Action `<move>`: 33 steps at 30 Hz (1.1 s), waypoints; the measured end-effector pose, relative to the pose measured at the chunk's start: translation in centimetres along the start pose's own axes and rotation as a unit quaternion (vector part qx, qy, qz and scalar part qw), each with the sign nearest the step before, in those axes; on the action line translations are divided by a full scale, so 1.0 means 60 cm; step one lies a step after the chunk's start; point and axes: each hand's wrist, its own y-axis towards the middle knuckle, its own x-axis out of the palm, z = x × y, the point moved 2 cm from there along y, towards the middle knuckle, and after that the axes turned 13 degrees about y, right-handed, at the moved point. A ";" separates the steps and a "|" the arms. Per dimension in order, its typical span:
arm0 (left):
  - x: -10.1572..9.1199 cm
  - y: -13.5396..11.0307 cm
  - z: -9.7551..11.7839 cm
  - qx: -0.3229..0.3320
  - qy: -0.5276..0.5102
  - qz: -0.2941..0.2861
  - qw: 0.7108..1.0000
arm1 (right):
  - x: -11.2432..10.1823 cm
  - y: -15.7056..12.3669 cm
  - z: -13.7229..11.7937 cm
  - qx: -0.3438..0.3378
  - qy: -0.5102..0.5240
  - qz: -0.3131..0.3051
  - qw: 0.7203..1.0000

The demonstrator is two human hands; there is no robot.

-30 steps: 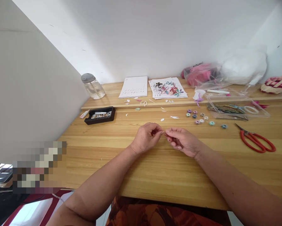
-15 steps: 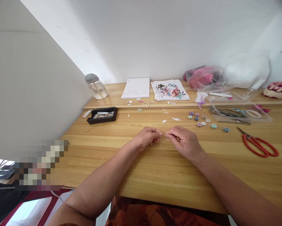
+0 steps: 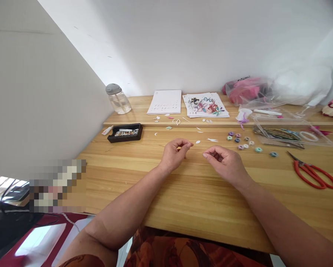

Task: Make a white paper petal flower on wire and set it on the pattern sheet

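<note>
A person's left hand (image 3: 175,154) and right hand (image 3: 227,163) pinch closed, any contents too fine to identify, as one leaf (image 3: 169,128) beyond shows green edging and nearer white cutouts (image 3: 197,142) lie bare.

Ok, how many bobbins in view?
10: purple, pink, mint and dark blue at the back left; brownish and whitish right of these; lilac and white in front; second mint further right; grey-blue nearest the scissors. None looks hidden.

The left hand (image 3: 174,154) is closed in a fine pinch; the right hand (image 3: 227,162) pinches similarly, near but not touching it. The left forearm (image 3: 133,202) and the right forearm (image 3: 280,213) converge forward.
</note>
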 end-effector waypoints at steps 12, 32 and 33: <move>0.012 -0.006 -0.001 0.038 0.074 -0.082 0.993 | 0.005 0.000 -0.002 0.022 0.030 -0.021 0.999; 0.017 -0.012 0.000 -0.088 -0.117 -0.135 0.980 | 0.016 0.001 0.013 0.200 0.288 -0.015 0.936; 0.017 -0.013 0.001 -0.087 -0.132 -0.138 0.978 | 0.017 0.000 0.014 0.202 0.289 -0.017 0.936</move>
